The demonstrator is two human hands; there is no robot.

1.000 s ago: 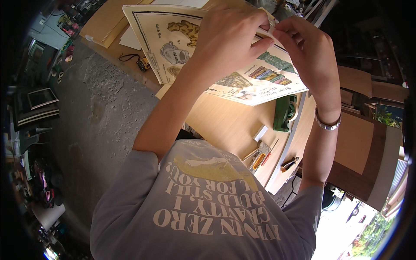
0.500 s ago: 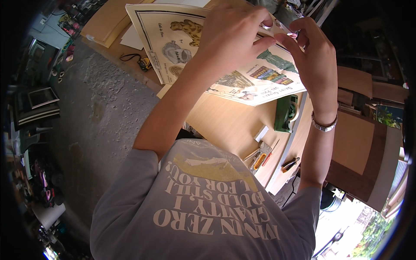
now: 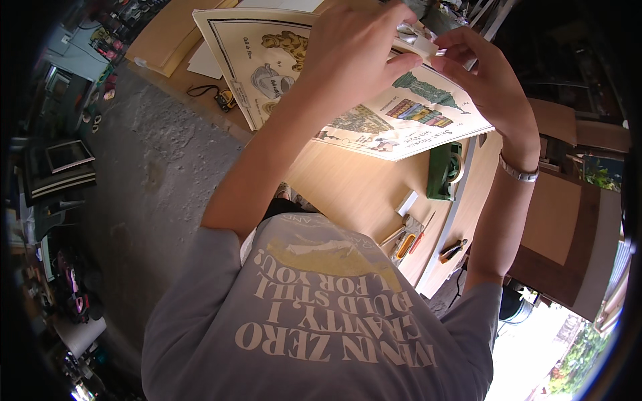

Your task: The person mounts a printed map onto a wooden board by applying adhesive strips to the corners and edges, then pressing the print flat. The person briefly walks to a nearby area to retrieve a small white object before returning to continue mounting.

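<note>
A large illustrated poster (image 3: 401,113) with a pale border lies on a wooden table (image 3: 354,194). Over its far edge, my left hand (image 3: 354,53) pinches one end of a small pale strip (image 3: 418,43). The fingertips of my right hand (image 3: 481,73) grip the other end, and a metal bracelet sits on that wrist. The strip is small and partly hidden by my fingers, so I cannot tell its material. Both forearms reach up from my grey printed shirt (image 3: 321,314).
A green tape dispenser (image 3: 445,170) stands just below the poster. Near the table's right edge lie a small white block (image 3: 406,202), an orange-handled knife (image 3: 403,244) and pliers (image 3: 453,250). A yellow-black tool (image 3: 223,99) lies at the left. Grey concrete floor (image 3: 147,174) lies to the left.
The poster's right corner has swung out to the right, over the tape dispenser. My right hand moved right and its fingers spread along the strip. My left hand stayed in place.
</note>
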